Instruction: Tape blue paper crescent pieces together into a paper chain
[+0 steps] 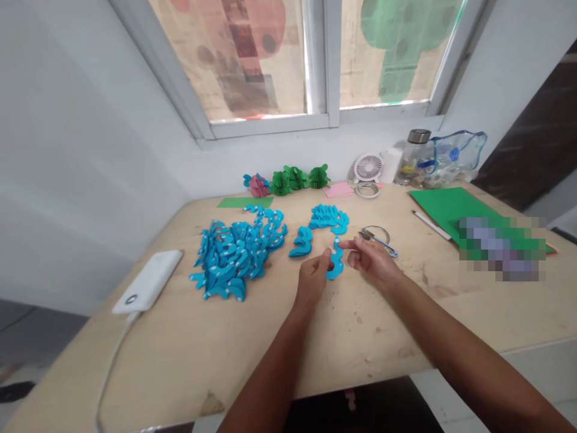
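My left hand (313, 278) pinches a curved blue paper cutout (336, 260) just above the wooden table (252, 343). My right hand (367, 255) holds the same cutout at its upper end, with the forefinger stretched toward it. A big heap of similar blue cutouts (237, 252) lies to the left of my hands. Two smaller stacks, one (301, 242) close by and one (330, 218) farther back, lie beyond my fingers. Scissors with a blue handle (381, 239) rest just behind my right hand.
A white power bank (148, 281) with a cable lies at the left. Green paper sheets (451, 207), a pen (430, 224), tape rolls (367, 190), a small white fan (368, 168), a jar (415, 153) and green and pink paper flowers (288, 179) stand along the back under the window.
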Action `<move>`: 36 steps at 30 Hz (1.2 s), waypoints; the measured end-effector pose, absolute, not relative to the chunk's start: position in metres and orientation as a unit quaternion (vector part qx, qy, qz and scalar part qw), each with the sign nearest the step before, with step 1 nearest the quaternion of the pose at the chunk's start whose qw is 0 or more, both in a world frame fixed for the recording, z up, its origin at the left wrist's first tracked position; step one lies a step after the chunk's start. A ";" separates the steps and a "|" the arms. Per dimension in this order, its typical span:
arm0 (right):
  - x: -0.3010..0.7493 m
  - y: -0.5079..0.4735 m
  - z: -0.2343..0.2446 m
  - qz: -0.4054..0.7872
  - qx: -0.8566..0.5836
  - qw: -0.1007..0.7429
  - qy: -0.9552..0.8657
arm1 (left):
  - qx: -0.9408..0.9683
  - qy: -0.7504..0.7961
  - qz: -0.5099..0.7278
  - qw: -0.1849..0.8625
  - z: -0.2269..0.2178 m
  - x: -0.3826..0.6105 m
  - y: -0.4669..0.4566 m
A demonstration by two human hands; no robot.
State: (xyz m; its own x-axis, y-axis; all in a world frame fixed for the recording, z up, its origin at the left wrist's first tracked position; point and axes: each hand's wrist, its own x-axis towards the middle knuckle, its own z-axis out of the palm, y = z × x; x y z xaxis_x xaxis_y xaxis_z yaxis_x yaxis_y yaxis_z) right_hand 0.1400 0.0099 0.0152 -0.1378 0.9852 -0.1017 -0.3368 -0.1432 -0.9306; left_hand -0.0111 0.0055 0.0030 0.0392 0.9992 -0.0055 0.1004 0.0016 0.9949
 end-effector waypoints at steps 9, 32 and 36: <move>0.137 0.009 0.011 0.580 -0.441 0.509 -0.459 | 0.549 0.514 0.466 0.466 -0.001 -0.012 0.006; 0.134 0.000 0.006 -0.043 -0.465 0.423 -0.776 | 0.456 0.528 0.474 0.537 0.008 -0.008 0.004; 0.133 -0.001 0.005 -0.068 -0.457 0.402 -0.790 | 0.456 0.525 0.480 0.535 0.005 -0.008 0.005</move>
